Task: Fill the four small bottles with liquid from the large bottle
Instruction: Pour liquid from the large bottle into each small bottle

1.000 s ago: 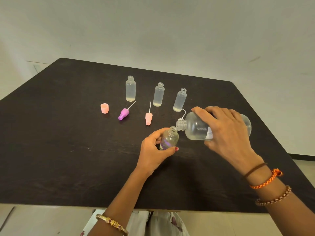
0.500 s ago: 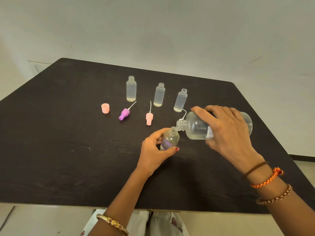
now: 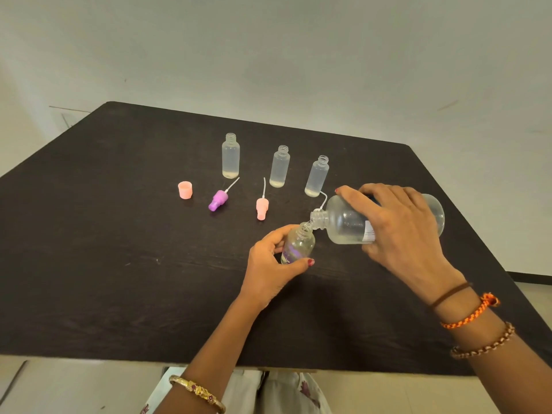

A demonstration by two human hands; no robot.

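Note:
My right hand (image 3: 400, 234) grips the large clear bottle (image 3: 346, 224), tipped on its side with its neck at the mouth of a small clear bottle (image 3: 298, 245). My left hand (image 3: 270, 265) holds that small bottle, tilted slightly, just above the dark table (image 3: 104, 249). Liquid lies along the large bottle's lower side. Three other small translucent bottles stand uncapped in a row behind: left (image 3: 230, 156), middle (image 3: 280, 167), right (image 3: 317, 176). Each shows a little liquid at its bottom.
Loose caps lie in front of the row: a pink cap (image 3: 185, 190), a purple spray top (image 3: 219, 200) with a dip tube, and a pink spray top (image 3: 262, 207) with a tube. Another tube (image 3: 323, 198) shows behind the large bottle's neck. The table's near edge runs below my forearms.
The large bottle's neck has dropped slightly closer to the small bottle's mouth. Both hands stay in nearly the same place.

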